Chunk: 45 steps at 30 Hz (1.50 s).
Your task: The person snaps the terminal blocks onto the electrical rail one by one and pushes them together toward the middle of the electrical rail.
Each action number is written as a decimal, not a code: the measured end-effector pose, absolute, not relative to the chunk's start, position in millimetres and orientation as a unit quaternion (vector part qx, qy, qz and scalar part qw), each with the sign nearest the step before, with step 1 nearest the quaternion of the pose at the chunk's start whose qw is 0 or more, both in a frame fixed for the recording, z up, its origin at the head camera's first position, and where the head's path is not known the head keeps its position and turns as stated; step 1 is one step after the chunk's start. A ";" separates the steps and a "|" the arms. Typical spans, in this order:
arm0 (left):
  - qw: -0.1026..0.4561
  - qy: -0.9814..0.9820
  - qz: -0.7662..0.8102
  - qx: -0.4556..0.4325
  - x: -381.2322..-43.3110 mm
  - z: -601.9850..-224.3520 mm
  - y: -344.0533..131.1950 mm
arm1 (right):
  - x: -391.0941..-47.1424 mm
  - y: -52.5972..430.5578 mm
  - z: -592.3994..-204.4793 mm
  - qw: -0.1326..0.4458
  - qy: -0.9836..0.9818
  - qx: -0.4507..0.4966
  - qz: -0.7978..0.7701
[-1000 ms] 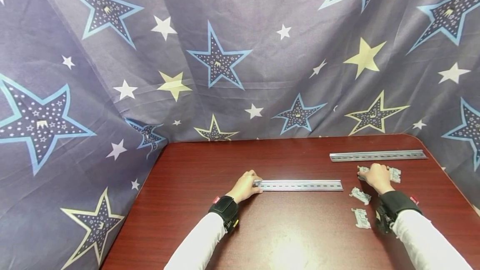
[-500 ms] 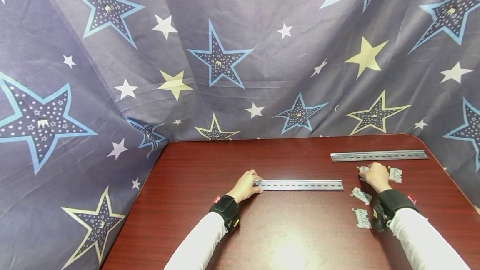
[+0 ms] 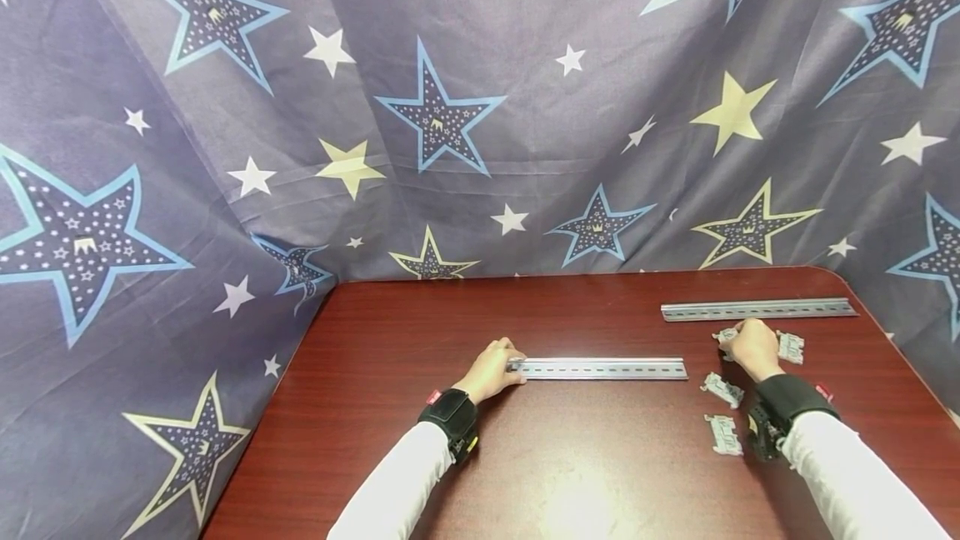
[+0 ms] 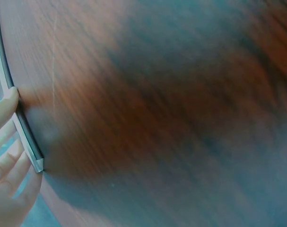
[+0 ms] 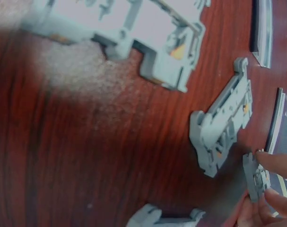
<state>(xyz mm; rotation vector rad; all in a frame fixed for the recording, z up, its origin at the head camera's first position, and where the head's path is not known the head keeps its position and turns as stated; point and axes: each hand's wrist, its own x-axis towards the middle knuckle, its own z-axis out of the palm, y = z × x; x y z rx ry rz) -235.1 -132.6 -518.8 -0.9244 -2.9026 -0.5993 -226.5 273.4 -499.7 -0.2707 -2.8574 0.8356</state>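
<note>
My left hand point(image 3: 491, 370) holds the left end of a slotted metal DIN rail point(image 3: 607, 369), lying crosswise on the table. In the left wrist view the thumb lies on the near edge of the rail point(image 4: 27, 135), with the other fingers along its far side. Further right, my right hand point(image 3: 753, 348) pinches a grey DIN-rail terminal block point(image 3: 724, 337). The right wrist view shows this terminal block point(image 5: 256, 177) between thumb and fingers, partly covered by them.
Another terminal block point(image 3: 791, 347) lies right of my right hand. Two more, one angled point(image 3: 722, 390) and one nearer point(image 3: 723, 435), lie in front of it. A second DIN rail point(image 3: 757, 310) lies behind. A starry cloth point(image 3: 525, 190) hangs along the table's back edge.
My right hand has shifted slightly away from me, and the terminal block at its fingertips has moved and turned a little. The left hand and its rail keep their place.
</note>
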 end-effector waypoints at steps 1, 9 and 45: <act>0.019 -0.934 -0.193 -0.299 -235.3 -518.7 -132.6 | -226.6 273.8 -498.9 0.077 -0.952 -0.089 0.281; 0.014 -0.937 -0.195 -0.291 -235.9 -517.8 -132.7 | -227.2 275.4 -491.7 0.085 -0.953 -0.068 0.283; 0.026 -0.933 -0.199 -0.299 -234.7 -519.7 -133.2 | -229.4 192.7 -452.8 0.018 -0.907 -0.019 0.419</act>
